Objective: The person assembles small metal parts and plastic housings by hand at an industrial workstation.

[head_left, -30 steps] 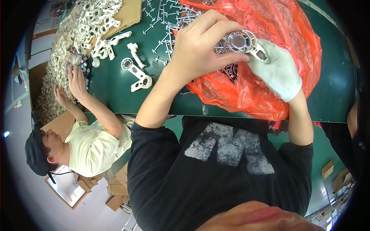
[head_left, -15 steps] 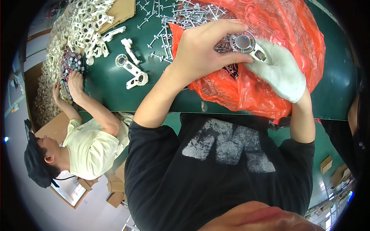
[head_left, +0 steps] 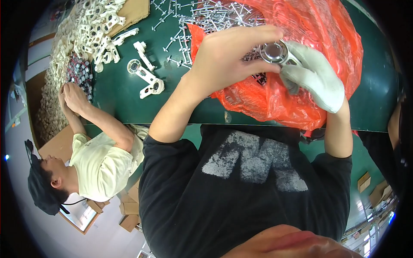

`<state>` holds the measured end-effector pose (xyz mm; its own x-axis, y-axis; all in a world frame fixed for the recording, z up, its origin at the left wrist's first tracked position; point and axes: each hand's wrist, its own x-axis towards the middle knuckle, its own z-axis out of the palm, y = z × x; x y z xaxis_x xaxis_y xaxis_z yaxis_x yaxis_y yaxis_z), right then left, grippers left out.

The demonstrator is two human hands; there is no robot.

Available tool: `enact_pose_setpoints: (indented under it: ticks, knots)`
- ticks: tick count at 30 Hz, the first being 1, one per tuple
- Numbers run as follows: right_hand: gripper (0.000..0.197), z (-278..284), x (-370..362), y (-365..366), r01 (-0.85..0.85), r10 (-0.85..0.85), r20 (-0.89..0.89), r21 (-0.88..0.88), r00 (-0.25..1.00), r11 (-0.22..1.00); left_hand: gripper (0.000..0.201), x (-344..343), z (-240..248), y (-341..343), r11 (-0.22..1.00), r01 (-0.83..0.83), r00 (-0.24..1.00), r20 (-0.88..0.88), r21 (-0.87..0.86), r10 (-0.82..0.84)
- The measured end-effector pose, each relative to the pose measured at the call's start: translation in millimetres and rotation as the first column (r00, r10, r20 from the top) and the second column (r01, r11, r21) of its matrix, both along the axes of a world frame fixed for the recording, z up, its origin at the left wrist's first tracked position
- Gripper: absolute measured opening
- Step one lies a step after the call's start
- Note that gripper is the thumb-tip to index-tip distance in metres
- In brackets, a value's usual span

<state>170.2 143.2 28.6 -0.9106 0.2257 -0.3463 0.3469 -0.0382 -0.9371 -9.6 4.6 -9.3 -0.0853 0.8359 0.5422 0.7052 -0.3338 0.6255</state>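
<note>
Over a red plastic bag (head_left: 254,103), my two hands hold a white plastic arm with a round ring end (head_left: 274,52); a dark, shiny disc sits in the ring. My bare left hand (head_left: 234,58), slightly blurred, has thumb and fingers closed about the ring's edge from the left. My right hand (head_left: 316,79), in a white glove, grips the other end, with the fingers hiding much of it. Small dark-and-silver pieces show in the bag's opening beneath the left thumb. To the left, several similar white plastic arms (head_left: 148,79) lie on the green table.
Silver metal rods (head_left: 223,17) lie piled beyond my left hand, some scattered leftward. Heaped white parts (head_left: 97,32) and cardboard (head_left: 133,15) occupy the table's far left. A co-worker (head_left: 103,167) at left has both hands by dark-and-silver small parts (head_left: 80,73). The green table's (head_left: 180,114) near edge runs before me.
The plastic arm has turned in my hands, and the ring's face now looks darker and shinier. My gloved fingers have shifted their hold. The co-worker's hands have come together.
</note>
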Motion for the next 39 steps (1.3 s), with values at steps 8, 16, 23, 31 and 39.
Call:
enact_pose_setpoints:
  ticks: [8, 16, 23, 31, 39]
  knots:
    - [0.033, -9.2, -1.4, -11.7, 0.03, -0.024, -0.041, 0.169, 0.999, 0.985, 0.06, 8.0, 9.2, 5.8, 0.983, 0.168, 0.976, 0.13, 0.068, -0.176]
    - [0.026, -30.4, -3.0, -20.8, 0.202, 0.001, -0.288, 0.675, 0.958, 0.71, 0.028, 13.0, -2.3, 5.0, 0.952, 0.307, 0.752, 0.613, 0.001, -0.243]
    - [0.04, -24.9, -7.2, -18.9, 0.248, -0.131, -0.219, 0.683, 0.967, 0.687, 0.021, -39.7, 19.0, 24.1, 0.896, 0.091, 0.809, 0.556, -0.435, 0.189]
    - [0.037, -27.4, -1.9, -8.0, 0.265, -0.19, -0.184, 0.681, 0.964, 0.683, 0.041, -189.7, -2.7, 73.1, 0.943, -0.244, 0.377, 0.873, -0.228, 0.308]
    - [0.053, -24.0, 13.5, 76.0, 0.253, -0.523, -0.256, 0.964, 0.813, -0.078, 0.022, -41.6, -17.9, 44.2, 0.89, -0.365, 0.92, -0.255, -0.273, 0.299]
